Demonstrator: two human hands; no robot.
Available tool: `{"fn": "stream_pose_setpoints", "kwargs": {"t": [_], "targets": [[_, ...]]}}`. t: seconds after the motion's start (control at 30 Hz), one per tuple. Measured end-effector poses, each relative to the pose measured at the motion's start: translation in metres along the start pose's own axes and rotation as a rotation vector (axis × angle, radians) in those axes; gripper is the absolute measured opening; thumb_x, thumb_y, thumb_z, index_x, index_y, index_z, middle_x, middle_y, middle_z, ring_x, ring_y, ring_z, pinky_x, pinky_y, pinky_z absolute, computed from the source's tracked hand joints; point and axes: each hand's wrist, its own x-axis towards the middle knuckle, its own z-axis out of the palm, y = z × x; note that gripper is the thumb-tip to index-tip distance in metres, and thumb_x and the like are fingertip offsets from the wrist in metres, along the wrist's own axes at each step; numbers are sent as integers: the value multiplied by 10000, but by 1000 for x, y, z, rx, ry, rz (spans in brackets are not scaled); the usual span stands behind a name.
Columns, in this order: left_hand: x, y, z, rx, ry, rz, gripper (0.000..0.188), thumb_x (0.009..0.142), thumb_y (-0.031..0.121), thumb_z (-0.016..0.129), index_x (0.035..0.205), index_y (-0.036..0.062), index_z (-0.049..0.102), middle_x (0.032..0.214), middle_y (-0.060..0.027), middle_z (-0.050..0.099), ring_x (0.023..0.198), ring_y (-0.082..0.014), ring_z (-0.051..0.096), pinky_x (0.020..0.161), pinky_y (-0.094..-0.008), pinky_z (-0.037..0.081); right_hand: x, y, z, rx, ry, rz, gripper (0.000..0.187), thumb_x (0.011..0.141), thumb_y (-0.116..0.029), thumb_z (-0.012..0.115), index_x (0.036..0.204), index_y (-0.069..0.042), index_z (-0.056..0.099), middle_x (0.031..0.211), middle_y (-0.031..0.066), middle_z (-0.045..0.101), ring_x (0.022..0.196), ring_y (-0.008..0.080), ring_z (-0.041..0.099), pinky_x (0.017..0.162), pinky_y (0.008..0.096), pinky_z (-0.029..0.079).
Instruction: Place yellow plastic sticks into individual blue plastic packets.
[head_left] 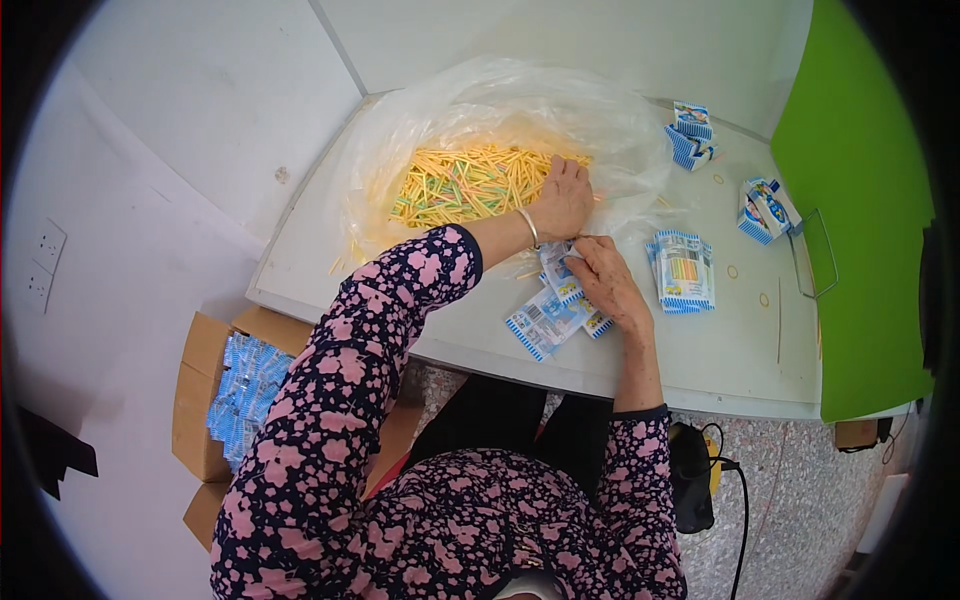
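My left hand (565,203), a bangle on its wrist, reaches into a large clear plastic bag (490,90) spread open on the table. Its fingers curl down at the right edge of a heap of thin yellow, green and pink sticks (465,187); what they grip is hidden. Close below, my right hand (608,283) pinches a small clear packet (561,277) with blue striped edges near its top. More flat packets (545,322) of the same kind lie under it, near the table's front edge. To the right rests a neat stack of packets (684,272) showing coloured sticks.
Folded blue-and-white cartons (690,137) and another carton (766,210) stand at the back right, beside a wire stand (822,255). Rubber bands (733,271) lie on the table (720,365). A green panel (855,220) borders the right. Below left, a cardboard box (200,400) holds blue packets.
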Motion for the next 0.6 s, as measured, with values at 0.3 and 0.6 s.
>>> {"fn": "stream_pose_setpoints", "kwargs": {"t": [0.3, 0.6], "targets": [[-16, -37, 15, -262, 243, -191, 182, 790, 185, 520, 826, 16, 573, 879, -128, 546, 836, -302, 492, 713, -465, 360, 2, -1, -2, 2, -75, 75, 137, 831, -136, 538, 847, -1, 517, 876, 153, 552, 942, 320, 471, 814, 370, 402], [-52, -80, -36, -2139, 56, -783, 167, 905, 179, 484, 931, 14, 485, 854, -116, 582, 758, -225, 595, 690, -335, 497, 2, -1, -7, 44, -114, 147, 228, 850, -182, 543, 982, 0, 577, 913, 152, 569, 894, 245, 499, 778, 331, 404]]}}
